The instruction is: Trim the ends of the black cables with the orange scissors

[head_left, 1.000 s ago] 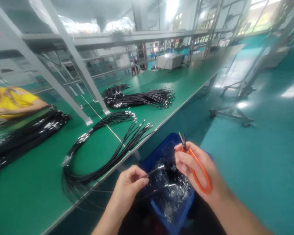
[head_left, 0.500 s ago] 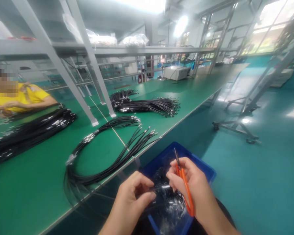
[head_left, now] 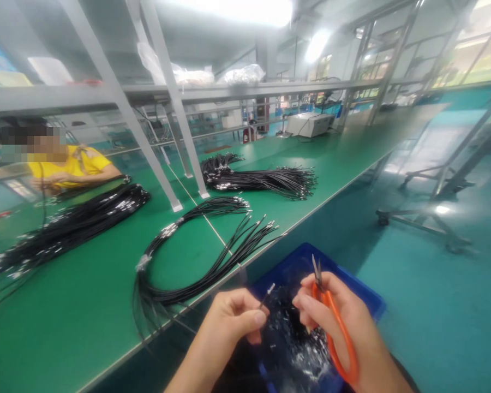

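My left hand [head_left: 239, 316] pinches a thin black cable [head_left: 265, 298] near its end, and the pale tip sticks up past the fingertips. In my right hand [head_left: 343, 311] is a pair of scissors [head_left: 331, 311] with orange handles, its blades pointing up and slightly parted. A gap separates the two hands. Below them sits a blue bin [head_left: 366, 297] holding dark and shiny clear scraps. To the left, a curved bundle of black cables [head_left: 175, 292] lies on the green table [head_left: 180, 240], with loose ends hanging over its edge.
More black cable bundles [head_left: 265, 181] lie farther back, and a large one [head_left: 77, 218] is at the left. Metal shelf posts [head_left: 163, 174] rise from the table. A person in a yellow top [head_left: 85, 162] sits across. A wheeled metal frame [head_left: 425, 224] stands on the floor at right.
The hands have moved apart; my right hand no longer touches the cable's tip, which now points up from my left hand. The scissor blades have parted slightly. The whole view has shifted.
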Demonstrator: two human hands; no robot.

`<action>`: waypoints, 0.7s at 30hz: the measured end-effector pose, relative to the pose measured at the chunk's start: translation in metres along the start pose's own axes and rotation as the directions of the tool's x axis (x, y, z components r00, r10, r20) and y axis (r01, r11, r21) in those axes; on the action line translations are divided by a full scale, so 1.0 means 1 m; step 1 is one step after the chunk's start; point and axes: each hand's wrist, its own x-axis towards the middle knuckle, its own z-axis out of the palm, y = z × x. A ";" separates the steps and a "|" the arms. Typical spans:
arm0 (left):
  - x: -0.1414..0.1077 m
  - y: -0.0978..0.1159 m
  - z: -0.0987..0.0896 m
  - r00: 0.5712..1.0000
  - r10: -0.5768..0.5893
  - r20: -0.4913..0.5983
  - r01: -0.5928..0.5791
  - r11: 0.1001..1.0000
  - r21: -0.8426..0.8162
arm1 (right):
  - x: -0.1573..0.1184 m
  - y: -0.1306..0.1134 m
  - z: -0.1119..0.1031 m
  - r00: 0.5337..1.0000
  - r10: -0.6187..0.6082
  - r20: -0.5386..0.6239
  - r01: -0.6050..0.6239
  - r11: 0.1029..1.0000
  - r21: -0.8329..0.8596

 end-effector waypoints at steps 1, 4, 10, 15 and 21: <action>0.000 0.000 0.000 1.000 0.000 0.005 0.000 1.000 -0.002 | 0.000 0.000 0.000 1.000 0.004 0.005 -0.004 1.000 -0.005; 0.000 0.002 -0.001 1.000 0.006 0.004 -0.006 1.000 0.025 | 0.002 -0.001 -0.001 1.000 0.015 0.016 -0.015 0.999 -0.031; 0.005 0.010 0.001 0.999 0.019 -0.035 -0.014 0.990 0.140 | 0.002 -0.013 -0.006 1.000 -0.008 -0.023 0.008 1.000 -0.025; 0.010 0.012 0.003 0.999 -0.029 -0.044 0.037 0.983 0.179 | 0.000 -0.017 -0.012 0.999 -0.032 -0.012 0.032 0.999 -0.016; 0.012 0.013 0.004 0.998 -0.041 -0.037 0.048 0.973 0.226 | -0.001 -0.016 -0.014 0.999 -0.046 -0.003 0.046 0.999 -0.013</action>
